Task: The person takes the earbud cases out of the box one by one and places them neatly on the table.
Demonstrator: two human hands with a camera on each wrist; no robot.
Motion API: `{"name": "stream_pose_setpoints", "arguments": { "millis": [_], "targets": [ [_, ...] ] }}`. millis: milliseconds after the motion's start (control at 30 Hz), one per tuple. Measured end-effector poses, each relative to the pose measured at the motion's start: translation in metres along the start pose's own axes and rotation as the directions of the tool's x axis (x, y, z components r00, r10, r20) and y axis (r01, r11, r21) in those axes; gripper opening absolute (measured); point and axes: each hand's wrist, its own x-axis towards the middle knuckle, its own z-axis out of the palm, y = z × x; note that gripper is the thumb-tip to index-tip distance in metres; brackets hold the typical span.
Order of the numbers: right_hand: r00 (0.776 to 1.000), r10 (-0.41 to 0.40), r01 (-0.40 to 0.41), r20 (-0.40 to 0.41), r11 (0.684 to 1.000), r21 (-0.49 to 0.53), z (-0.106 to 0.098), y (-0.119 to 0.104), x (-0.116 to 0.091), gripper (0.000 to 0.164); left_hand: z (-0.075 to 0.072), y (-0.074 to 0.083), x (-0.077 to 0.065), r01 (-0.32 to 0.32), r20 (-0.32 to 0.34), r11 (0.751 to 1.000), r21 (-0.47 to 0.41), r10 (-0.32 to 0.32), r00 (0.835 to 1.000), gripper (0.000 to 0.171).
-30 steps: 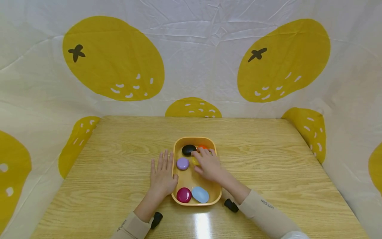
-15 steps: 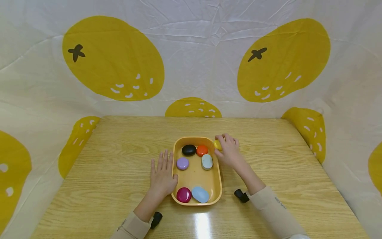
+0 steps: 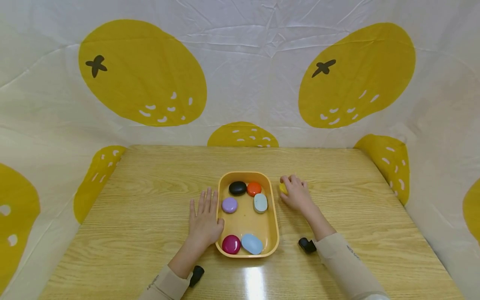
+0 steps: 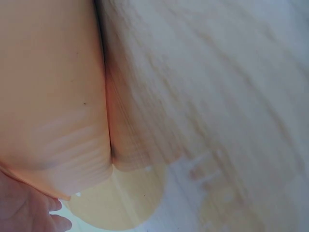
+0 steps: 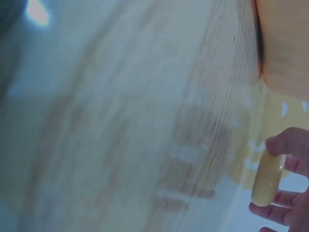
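In the head view my right hand pinches a yellow pebble-shaped piece just right of an orange-yellow tray. The right wrist view shows the yellow piece, smooth and rounded, between thumb and fingers. My left hand lies flat with fingers straight along the tray's left side, its thumb at the rim. Inside the tray are a black piece, an orange-red one, a pale grey-green one, a purple one, a crimson one and a light blue one.
The tray stands on a wood-grain table. A white cloth printed with big yellow fruit shapes hangs behind and along both sides. Black wrist-worn devices stick out at both sleeves.
My right hand has lifted the yellow piece out of the tray and moved right over the table. The orange-red and grey-green pieces are now uncovered. My left hand has not moved.
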Motion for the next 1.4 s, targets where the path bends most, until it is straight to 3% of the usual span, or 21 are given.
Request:
{"name": "stream_pose_setpoints", "arguments": {
  "millis": [233,600,700,833,933,1067,1233,1400],
  "targets": [
    [0.996,0.026,-0.024,0.081,0.999,-0.029,0.004,0.004,0.000,0.034,-0.001,0.001,-0.001,0.003,0.006,1.000,-0.009,-0.003,1.000,0.074],
    [0.994,0.032,-0.030,0.101,0.999,-0.018,0.007,0.005,0.001,0.037,-0.001,0.001,-0.001,0.011,0.014,1.000,-0.015,-0.011,1.000,0.074],
    [0.996,0.034,-0.033,0.087,0.999,-0.011,0.005,0.003,0.000,0.041,0.000,0.000,-0.001,0.010,0.010,1.000,-0.015,-0.010,1.000,0.074],
    [1.000,0.008,-0.008,-0.006,1.000,0.012,-0.002,-0.007,0.002,0.044,0.001,0.000,-0.001,0.007,0.007,1.000,-0.014,-0.007,1.000,0.074],
    [0.996,-0.035,0.039,-0.087,0.998,0.051,-0.010,-0.021,0.005,0.043,0.001,0.000,-0.001,0.006,0.005,1.000,-0.014,-0.006,1.000,0.074],
    [0.984,-0.124,0.136,-0.131,0.987,0.087,-0.020,-0.046,0.009,0.041,0.001,0.000,0.000,0.005,0.002,1.000,-0.011,-0.005,1.000,0.074],
    [0.955,-0.278,0.283,-0.106,0.958,0.033,-0.020,-0.076,0.010,0.044,0.000,0.000,0.000,0.006,0.007,1.000,-0.007,-0.006,1.000,0.074],
    [0.908,-0.420,0.419,-0.011,0.907,-0.040,-0.009,-0.097,0.010,0.046,-0.001,0.000,0.000,0.005,0.012,1.000,0.010,-0.005,1.000,0.074]
  ]
}}
